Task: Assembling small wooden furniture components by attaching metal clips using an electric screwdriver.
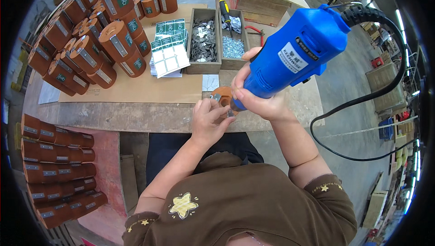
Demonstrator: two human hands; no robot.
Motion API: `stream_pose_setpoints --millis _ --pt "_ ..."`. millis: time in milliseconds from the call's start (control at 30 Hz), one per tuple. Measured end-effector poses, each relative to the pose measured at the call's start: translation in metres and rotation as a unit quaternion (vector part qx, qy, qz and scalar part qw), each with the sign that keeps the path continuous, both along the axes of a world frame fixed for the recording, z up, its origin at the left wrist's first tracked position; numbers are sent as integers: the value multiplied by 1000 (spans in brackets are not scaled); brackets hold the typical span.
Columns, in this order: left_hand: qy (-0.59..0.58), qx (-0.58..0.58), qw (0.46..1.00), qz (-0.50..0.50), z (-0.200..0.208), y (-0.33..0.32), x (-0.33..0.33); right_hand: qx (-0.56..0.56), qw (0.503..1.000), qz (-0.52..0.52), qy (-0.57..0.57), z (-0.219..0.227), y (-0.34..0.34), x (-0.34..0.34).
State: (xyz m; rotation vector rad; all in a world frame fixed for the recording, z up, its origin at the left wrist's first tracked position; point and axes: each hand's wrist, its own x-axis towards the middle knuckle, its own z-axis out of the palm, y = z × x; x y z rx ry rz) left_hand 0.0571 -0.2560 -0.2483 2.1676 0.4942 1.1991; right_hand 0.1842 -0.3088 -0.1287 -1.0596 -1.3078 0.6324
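My right hand [260, 103] is wrapped round the lower body of a blue corded electric screwdriver [283, 58], which tilts with its nose pointing down and to the left. Under that nose, at the near part of the bench, lies an orange-brown wooden piece [225, 91] with a round hole, partly hidden by my hands. My left hand [207, 121] is closed in a pinch beside it, on a small grey metal piece [230, 114] close to the tool's nose. Whether the nose touches the wooden piece is hidden.
A divided wooden box holds metal plates [204, 42] and screws [233, 47], with a yellow-black screwdriver [225, 13] across it. Red-handled pliers [256, 31] lie alongside. Label sheets [167, 56] and many brown wooden cylinders [118, 42] stand left. The black cord [358, 105] loops at right.
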Motion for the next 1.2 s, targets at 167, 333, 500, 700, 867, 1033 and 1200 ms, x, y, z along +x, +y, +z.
stream_pose_setpoints --millis 167,333,500,700,867,1033,1200 --pt "5 10 1000 -6 0 2 -1 4 999 13 30 -4 2 1" --pt "-3 6 1000 -8 0 1 -1 6 999 11 37 -6 0 2" --pt "16 3 1000 -8 4 -2 -6 0 999 24 32 0 1 -6" --pt "14 1 1000 -16 3 -1 -2 75 987 -63 131 -6 -14 15" --pt "39 -23 999 -12 7 0 -3 111 977 -94 155 -6 -30 31" --pt "54 -29 998 0 16 2 3 146 957 -98 231 -20 -43 49" --pt "77 -1 997 13 14 2 -3 137 921 -100 352 -42 -54 55"
